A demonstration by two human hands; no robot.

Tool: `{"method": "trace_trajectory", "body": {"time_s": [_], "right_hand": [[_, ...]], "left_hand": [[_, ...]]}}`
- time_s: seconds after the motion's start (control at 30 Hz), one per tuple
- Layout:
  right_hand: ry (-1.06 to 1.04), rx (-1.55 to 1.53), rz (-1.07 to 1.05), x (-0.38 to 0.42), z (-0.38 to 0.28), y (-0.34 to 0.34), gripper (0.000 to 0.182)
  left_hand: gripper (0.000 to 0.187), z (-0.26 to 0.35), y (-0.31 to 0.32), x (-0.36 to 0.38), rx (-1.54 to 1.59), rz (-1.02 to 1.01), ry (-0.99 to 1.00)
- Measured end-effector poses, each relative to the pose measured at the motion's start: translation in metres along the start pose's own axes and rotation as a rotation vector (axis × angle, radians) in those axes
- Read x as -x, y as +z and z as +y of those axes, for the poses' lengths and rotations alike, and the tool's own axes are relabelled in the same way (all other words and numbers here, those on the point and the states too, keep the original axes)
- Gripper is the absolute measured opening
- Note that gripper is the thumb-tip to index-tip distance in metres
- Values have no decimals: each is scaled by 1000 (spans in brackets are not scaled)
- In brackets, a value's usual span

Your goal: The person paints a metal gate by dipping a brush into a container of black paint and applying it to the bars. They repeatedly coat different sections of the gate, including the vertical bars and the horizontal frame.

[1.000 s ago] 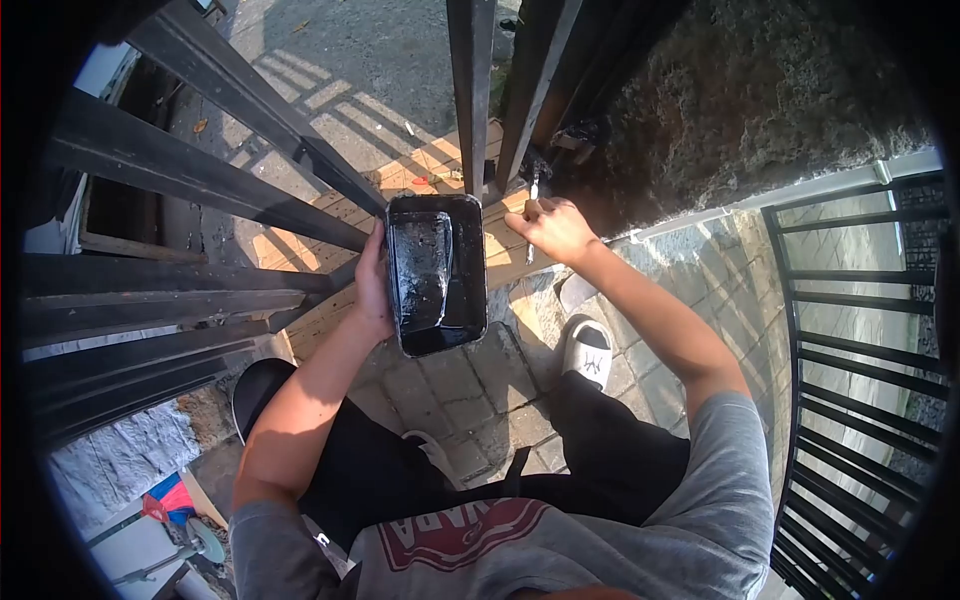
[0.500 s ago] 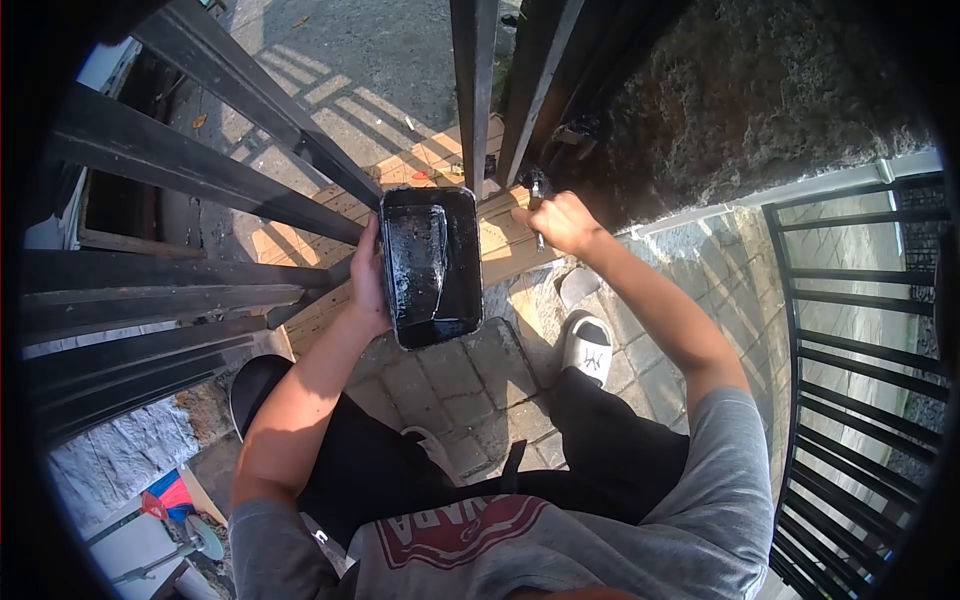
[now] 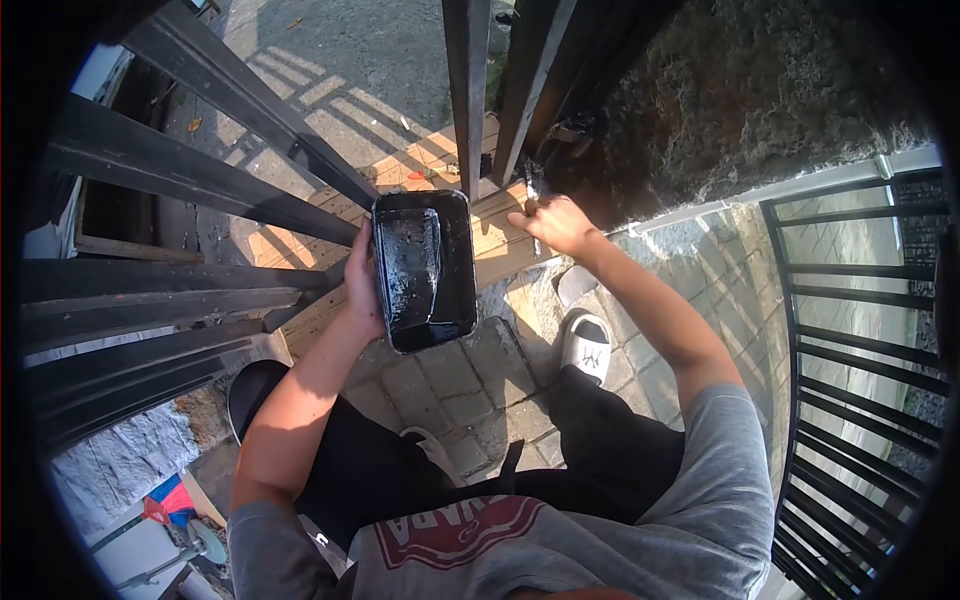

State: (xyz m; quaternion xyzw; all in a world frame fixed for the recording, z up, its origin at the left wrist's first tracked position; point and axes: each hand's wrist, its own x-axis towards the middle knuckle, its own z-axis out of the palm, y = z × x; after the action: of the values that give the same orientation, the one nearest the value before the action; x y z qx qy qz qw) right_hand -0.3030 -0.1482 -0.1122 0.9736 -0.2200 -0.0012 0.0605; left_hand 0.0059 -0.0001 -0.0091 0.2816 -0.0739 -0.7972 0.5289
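Note:
A black rectangular tray (image 3: 392,310), wet and glossy inside with dark paint, is held by its left side in my left hand (image 3: 363,282). To the right of it, my right hand (image 3: 562,224) is closed around the handle of a thin tool, perhaps a brush (image 3: 535,188), whose far end is hard to make out in the shade. That tool is beside the foot of the dark metal bars (image 3: 520,90), close to the rough wall. Under the tray and the tool lies a piece of brown cardboard (image 3: 496,232).
Dark fence bars (image 3: 200,175) fan out at the left. A rough stone wall (image 3: 760,110) stands at the upper right, with a black metal railing (image 3: 860,340) below it. My slippered foot (image 3: 587,352) rests on the paving (image 3: 450,385). Red and blue material (image 3: 172,500) lies lower left.
The tray has shifted slightly left and down in the view with my left hand. My right hand has moved slightly left, and the tool in it is at a slightly different angle.

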Motion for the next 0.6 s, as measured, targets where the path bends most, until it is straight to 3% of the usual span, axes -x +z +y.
{"method": "trace_trajectory", "body": {"time_s": [0.07,0.1,0.2,0.3,0.4,0.53,0.6], "right_hand": [[62,-18,-298,-11,1,-16,33],[61,-15,-305,-13,2,-18,33],[13,0,117,-9,-3,0,35],[107,-71,-176,-12,-3,-14,37],[93,-110,-205,-28,1,-20,37],[191,-74,-50,-35,-7,-27,33],[204,-76,-128,-34,-12,-27,33]], "left_hand": [[72,-2,-2,-1,-2,13,-1],[71,-2,-2,-1,-6,25,2],[71,-1,-3,-1,-19,51,1],[72,-3,-3,-3,-18,47,3],[72,-4,-3,-1,-7,57,-18],[73,-4,2,-2,-29,67,-22],[74,-3,2,-3,-24,75,-19]]}}
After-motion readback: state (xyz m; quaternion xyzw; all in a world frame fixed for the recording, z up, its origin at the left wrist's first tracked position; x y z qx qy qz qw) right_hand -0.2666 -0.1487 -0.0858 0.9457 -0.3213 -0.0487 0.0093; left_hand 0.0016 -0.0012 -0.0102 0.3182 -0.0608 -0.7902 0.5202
